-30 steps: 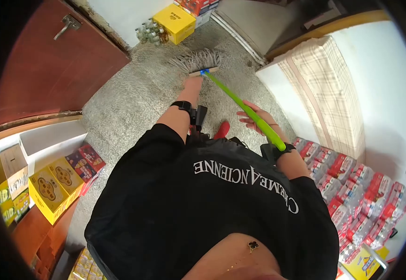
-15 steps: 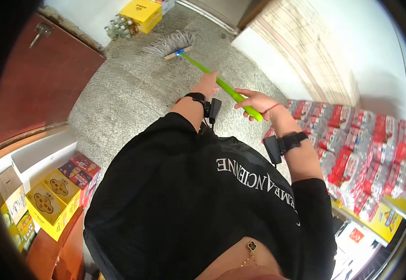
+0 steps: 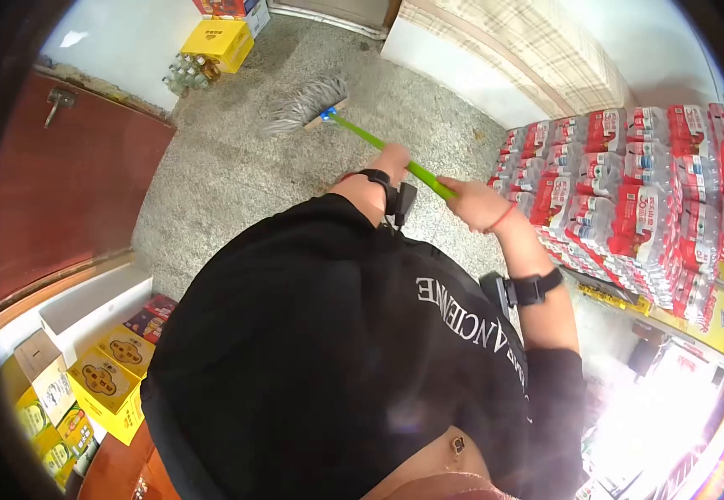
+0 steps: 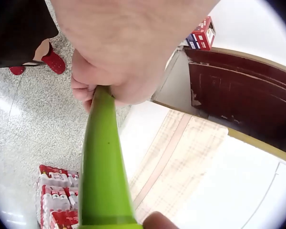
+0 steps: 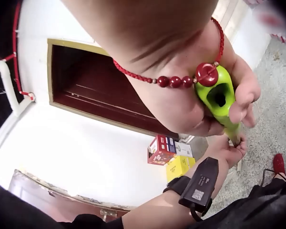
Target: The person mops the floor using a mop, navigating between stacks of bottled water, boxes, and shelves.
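Observation:
A mop with a green handle [image 3: 360, 133] lies slanted across the head view, its grey strands [image 3: 299, 107] on the speckled floor at a blue joint. My left hand [image 3: 393, 160] grips the handle partway along; in the left wrist view that hand's [image 4: 117, 52] fingers curl round the green tube [image 4: 104, 162]. Higher up, my right hand [image 3: 474, 204] holds the handle's end. The right wrist view shows the hollow green end [image 5: 219, 98] against the right palm, with the right hand's [image 5: 195, 95] fingers bent round it.
Packs of red-labelled bottles [image 3: 604, 183] are stacked on the right. Glass bottles [image 3: 189, 75] and a yellow box [image 3: 219, 43] stand by the far wall. A red-brown door [image 3: 62, 175] is at left, with yellow boxes [image 3: 104, 379] below it. A plaid-covered panel [image 3: 512, 46] borders the floor.
My right hand has closed round the handle's end, and my left hand has gone from near the mop head to partway up the handle. The head view has turned.

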A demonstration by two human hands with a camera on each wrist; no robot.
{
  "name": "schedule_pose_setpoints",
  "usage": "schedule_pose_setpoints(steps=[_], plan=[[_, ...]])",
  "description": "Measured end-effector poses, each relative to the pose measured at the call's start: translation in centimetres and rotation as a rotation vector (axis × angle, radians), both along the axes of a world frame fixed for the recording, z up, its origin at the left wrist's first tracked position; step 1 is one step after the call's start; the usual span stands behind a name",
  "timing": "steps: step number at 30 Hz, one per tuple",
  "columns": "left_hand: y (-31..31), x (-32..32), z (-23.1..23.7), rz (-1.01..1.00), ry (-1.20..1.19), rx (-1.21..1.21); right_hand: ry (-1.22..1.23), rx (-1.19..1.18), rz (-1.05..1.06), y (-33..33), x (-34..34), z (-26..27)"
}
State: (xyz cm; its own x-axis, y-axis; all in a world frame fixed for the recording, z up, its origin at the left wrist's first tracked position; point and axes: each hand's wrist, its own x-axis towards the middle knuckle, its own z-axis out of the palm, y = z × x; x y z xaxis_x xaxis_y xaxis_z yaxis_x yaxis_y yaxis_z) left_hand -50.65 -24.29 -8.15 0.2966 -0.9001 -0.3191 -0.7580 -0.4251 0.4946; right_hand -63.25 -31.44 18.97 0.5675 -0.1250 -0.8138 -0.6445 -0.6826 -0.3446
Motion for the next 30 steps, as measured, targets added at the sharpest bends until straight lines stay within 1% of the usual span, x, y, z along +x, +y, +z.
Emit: schedule_pose_setpoints(steps=[1,2,3,4,5,6,7,8,9,11,12,13,14,15,17,18,20,22,23,24,25,26,27,29,30], plan=[[-2.1,-0.5,-6.0,0.263,0.271,-0.157,-0.174,-0.109,0.191,-1.2,-1.0,-1.2],[-3.6,-0.9,-9.9,0.528,0.543,-0.316,-0.346,-0.215,0.381,-1.7,-1.6,-1.9],[-5.0,-0.9,-10.8,0.537,0.537,-0.316,-0.297,-0.256,0.37,-1.3,-1.6,-0.8],[-6.3,-0.5,-10.9,0.754,0.75,-0.165,-0.304,-0.252,0.384,-0.9,-1.4,0.1],[-7.0,0.1,-11.4,0.968,0.968,-0.007,-0.257,-0.329,0.418,-0.5,-1.1,0.9],[-6.8,0.6,-9.3,0.986,0.97,-0.01,-0.206,-0.403,0.451,-0.5,-0.8,1.1],[-5.9,0.7,-4.6,0.748,0.73,0.001,-0.232,-0.371,0.407,-0.8,-0.3,0.5],[-5.4,1.2,-1.7,0.51,0.49,0.013,-0.233,-0.365,0.42,-1.1,0.4,-0.1],[-5.4,2.2,-1.6,0.523,0.49,0.014,-0.249,-0.332,0.395,-1.4,1.3,-0.8],[-5.3,4.5,-2.0,0.01,-0.115,0.066,-0.273,-0.258,0.37,-2.6,3.3,-2.8],[-6.2,5.6,-4.0,0.021,-0.114,0.07,-0.275,-0.254,0.381,-3.3,4.5,-3.6],[-7.5,6.5,-7.4,0.668,0.471,-0.106,-0.272,-0.254,0.388,-3.9,5.9,-4.3],[-8.4,7.6,-9.4,1.303,1.065,-0.296,-0.265,-0.254,0.394,-4.5,7.3,-4.8],[-9.0,8.9,-9.4,1.315,1.067,-0.298,-0.219,-0.247,0.431,-5.3,9.0,-5.2],[-10.7,11.8,-9.2,1.334,0.885,-0.257,-0.21,-0.248,0.463,-7.2,11.9,-6.7],[-11.0,13.6,-8.0,1.35,0.887,-0.263,-0.204,-0.25,0.477,-8.1,13.5,-7.6],[-10.6,16.9,-4.6,1.347,0.867,-0.138,-0.183,-0.242,0.524,-9.6,16.8,-8.4],[-10.5,20.4,-3.3,1.346,0.92,-0.12,-0.171,-0.238,0.575,-10.7,20.1,-8.7],[-10.6,21.9,-3.3,1.326,0.968,-0.099,-0.168,-0.233,0.582,-11.5,21.5,-9.2],[-11.0,23.6,-4.9,1.333,0.966,-0.097,-0.208,-0.205,0.579,-12.2,23.1,-9.8],[-11.6,25.2,-7.1,1.335,0.904,-0.116,-0.249,-0.178,0.571,-12.9,24.6,-10.3],[-12.1,26.6,-8.5,1.334,0.841,-0.138,-0.251,-0.176,0.572,-13.3,26.0,-10.7],[-12.2,27.8,-7.8,1.337,0.839,-0.14,-0.272,-0.167,0.589,-13.7,27.5,-11.1],[-12.0,29.8,-4.8,1.445,0.807,-0.211,-0.287,-0.157,0.596,-14.5,29.7,-12.1],[-12.0,30.5,-4.0,1.442,0.809,-0.204,-0.307,-0.153,0.602,-14.9,30.5,-13.0]])
